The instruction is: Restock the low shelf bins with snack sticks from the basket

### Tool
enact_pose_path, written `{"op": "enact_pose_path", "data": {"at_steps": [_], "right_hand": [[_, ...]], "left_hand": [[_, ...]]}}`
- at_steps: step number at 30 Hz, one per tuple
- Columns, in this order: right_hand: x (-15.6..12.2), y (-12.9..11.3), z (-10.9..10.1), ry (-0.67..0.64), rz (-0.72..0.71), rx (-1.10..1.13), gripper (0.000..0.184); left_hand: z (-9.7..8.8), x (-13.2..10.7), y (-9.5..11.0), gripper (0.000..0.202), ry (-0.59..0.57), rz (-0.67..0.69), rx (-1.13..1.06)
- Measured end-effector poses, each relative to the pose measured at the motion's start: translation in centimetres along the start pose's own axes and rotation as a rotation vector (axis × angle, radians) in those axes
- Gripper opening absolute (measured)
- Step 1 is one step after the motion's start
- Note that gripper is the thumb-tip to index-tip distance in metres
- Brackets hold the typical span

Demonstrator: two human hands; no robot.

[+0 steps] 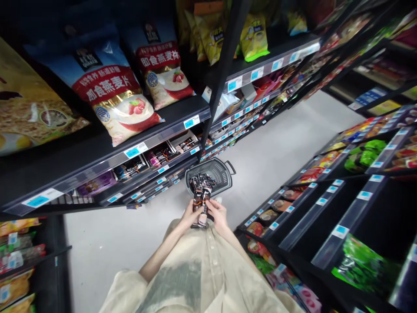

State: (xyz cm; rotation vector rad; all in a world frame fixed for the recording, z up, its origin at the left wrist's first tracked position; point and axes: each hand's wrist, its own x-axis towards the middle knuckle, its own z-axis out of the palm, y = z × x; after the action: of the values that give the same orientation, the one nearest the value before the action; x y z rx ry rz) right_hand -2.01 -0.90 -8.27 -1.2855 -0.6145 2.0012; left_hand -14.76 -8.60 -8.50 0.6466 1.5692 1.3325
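Packets (198,200) (print illegible), clasped by the left hand (189,215) and right hand (218,212), partly hide the basket (221,174).

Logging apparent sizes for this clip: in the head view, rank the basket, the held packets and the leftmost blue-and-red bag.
1. Leftmost blue-and-red bag, probably enlarged by nearness to the camera
2. Basket
3. Held packets, partly covered by fingers

Two hands (190,216) (218,213), one basket (223,174) and two front-row oatmeal bags (119,93) (164,71) appear (the dark packets (202,179) overlap beyond counting).
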Motion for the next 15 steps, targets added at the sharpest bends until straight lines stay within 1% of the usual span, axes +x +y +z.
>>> {"op": "enact_pose_path", "data": {"at_steps": [3, 5, 6, 7, 9, 10, 12, 14, 15], "right_hand": [[0.5, -1.3, -0.4, -0.008, -0.017, -0.013, 0.055], [1.0, -2.1, -0.9, -0.022, -0.012, 0.003, 0.057], [1.3, -2.5, -1.3, -0.022, -0.004, 0.009, 0.059], [1.6, -2.8, -1.8, -0.02, 0.004, 0.014, 0.059], [2.2, -3.2, -3.1, -0.015, 0.013, 0.022, 0.059], [2.5, -3.4, -3.8, -0.01, 0.016, 0.027, 0.058], [3.0, -3.7, -5.3, 0.012, 0.029, 0.042, 0.058], [3.5, -3.8, -6.8, 0.045, 0.042, 0.061, 0.056], [3.7, -3.9, -7.5, 0.061, 0.046, 0.072, 0.055]], "left_hand": [[0.5, 2.1, 1.1, 0.052, -0.054, 0.018, 0.098], [0.3, 4.4, 2.8, 0.049, -0.058, 0.028, 0.145], [0.0, 5.9, 4.0, 0.048, -0.042, 0.05, 0.186], [-0.4, 7.6, 5.5, 0.045, -0.018, 0.08, 0.247], [-1.5, 11.2, 9.2, 0.04, 0.054, 0.151, 0.428], [-2.1, 13.0, 11.3, 0.036, 0.085, 0.177, 0.562], [-3.3, 16.7, 15.6, 0.032, 0.184, 0.205, 0.84], [-4.1, 20.2, 19.4, 0.033, 0.251, 0.212, 0.95], [-4.2, 21.8, 21.1, 0.032, 0.281, 0.216, 0.99]]}}
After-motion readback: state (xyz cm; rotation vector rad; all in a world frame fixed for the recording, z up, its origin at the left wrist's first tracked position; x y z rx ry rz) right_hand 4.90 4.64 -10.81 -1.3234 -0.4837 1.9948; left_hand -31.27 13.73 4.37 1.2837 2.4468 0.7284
